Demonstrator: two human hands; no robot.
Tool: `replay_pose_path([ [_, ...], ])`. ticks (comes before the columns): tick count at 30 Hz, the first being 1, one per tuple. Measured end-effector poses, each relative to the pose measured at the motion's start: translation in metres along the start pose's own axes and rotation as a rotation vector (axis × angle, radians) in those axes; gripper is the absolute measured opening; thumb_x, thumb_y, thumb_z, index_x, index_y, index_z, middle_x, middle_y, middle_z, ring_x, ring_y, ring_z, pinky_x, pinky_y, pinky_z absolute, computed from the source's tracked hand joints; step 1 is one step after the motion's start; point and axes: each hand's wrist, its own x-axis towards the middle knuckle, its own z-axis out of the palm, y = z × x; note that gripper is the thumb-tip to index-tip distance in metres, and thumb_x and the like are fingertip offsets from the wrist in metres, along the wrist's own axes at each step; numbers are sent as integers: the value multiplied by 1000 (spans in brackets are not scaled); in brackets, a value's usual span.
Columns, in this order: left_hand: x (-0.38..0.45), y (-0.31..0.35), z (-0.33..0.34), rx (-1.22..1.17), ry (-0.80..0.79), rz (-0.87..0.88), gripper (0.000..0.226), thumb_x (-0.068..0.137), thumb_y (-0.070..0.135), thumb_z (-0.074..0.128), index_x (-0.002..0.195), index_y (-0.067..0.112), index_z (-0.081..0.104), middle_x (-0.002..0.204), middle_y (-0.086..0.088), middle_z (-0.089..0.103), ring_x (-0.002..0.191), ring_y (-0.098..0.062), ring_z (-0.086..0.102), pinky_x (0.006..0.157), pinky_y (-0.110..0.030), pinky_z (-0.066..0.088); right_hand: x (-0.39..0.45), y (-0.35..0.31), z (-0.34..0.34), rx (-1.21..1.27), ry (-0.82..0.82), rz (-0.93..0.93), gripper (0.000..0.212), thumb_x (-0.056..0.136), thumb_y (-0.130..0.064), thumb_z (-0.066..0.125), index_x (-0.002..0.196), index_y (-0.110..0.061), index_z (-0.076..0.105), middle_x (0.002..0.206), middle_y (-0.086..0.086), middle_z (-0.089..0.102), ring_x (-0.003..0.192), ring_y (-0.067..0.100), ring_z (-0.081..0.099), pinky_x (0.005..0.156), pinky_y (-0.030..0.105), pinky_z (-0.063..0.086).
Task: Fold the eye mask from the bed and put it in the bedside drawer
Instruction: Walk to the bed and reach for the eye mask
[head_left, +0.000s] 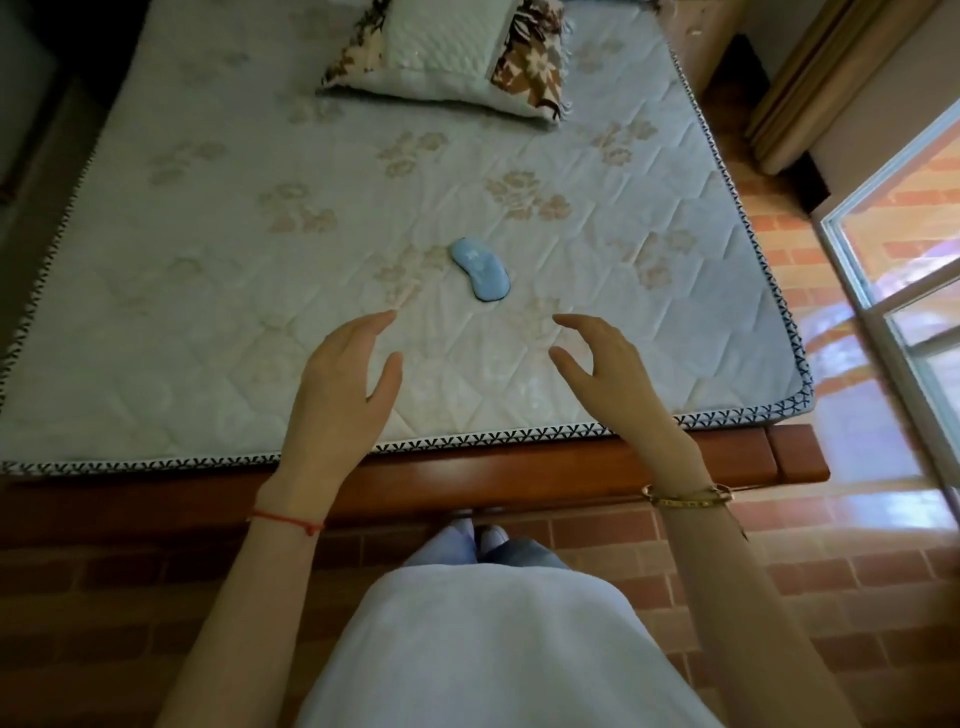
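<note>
A light blue eye mask (480, 268) with a dark edge lies flat and unfolded on the pale quilted mattress (208, 291), near the middle of the bed. My left hand (345, 379) hovers over the mattress just below and left of the mask, fingers apart, holding nothing. To the right, at about the same distance from the mask, my right hand (602, 364) is also open with curled fingers. Neither hand touches the mask. No bedside drawer is in view.
A patterned pillow (447, 52) lies at the head of the bed. The wooden bed frame (519, 467) runs along the near edge in front of my feet. Brick floor surrounds the bed. A glass door (893, 312) stands at the right.
</note>
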Motion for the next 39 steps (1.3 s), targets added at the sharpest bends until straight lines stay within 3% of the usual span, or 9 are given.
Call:
replay_pose_path([
  [5, 33, -16, 5, 11, -28, 17, 41, 97, 24, 49, 138, 15, 49, 136, -4, 55, 126, -15, 47, 108, -18, 29, 29, 3, 16, 16, 15, 33, 41, 95, -30, 51, 133, -17, 49, 137, 2, 53, 129, 20, 45, 101, 21, 27],
  [10, 80, -32, 25, 42, -74, 70, 43, 96, 22, 50, 138, 13, 48, 138, -6, 55, 128, -20, 49, 112, -37, 38, 67, 15, 30, 11, 39, 71, 41, 94, -29, 52, 132, -14, 50, 135, 4, 54, 126, 22, 47, 100, 22, 29],
  [15, 133, -42, 65, 71, -140, 103, 43, 95, 20, 51, 137, 10, 50, 136, -8, 56, 127, -24, 51, 110, -42, 40, 118, 32, 37, 1, 35, 105, 41, 94, -28, 52, 132, -13, 50, 136, 6, 53, 127, 23, 47, 101, 24, 29],
  [19, 180, -49, 106, 107, -212, 121, 43, 94, 17, 52, 136, 8, 51, 135, -10, 57, 125, -26, 52, 108, -41, 40, 167, 46, 44, 20, 15, 118, 42, 95, -28, 51, 133, -11, 49, 136, 8, 53, 127, 24, 47, 105, 31, 35],
  [29, 280, -103, 240, 153, -287, 56, 46, 88, 18, 60, 133, 13, 52, 134, -5, 57, 119, -26, 53, 100, -36, 41, 259, 133, 110, -1, -39, 174, 43, 95, -28, 50, 135, -12, 47, 137, 7, 52, 128, 23, 46, 105, 31, 34],
  [39, 299, -169, 375, 171, -379, -52, 49, 85, 25, 66, 131, 15, 53, 131, -3, 56, 116, -24, 52, 95, -33, 43, 308, 224, 196, 34, -65, 231, 42, 94, -24, 52, 134, -13, 48, 135, 8, 54, 125, 25, 48, 104, 34, 37],
])
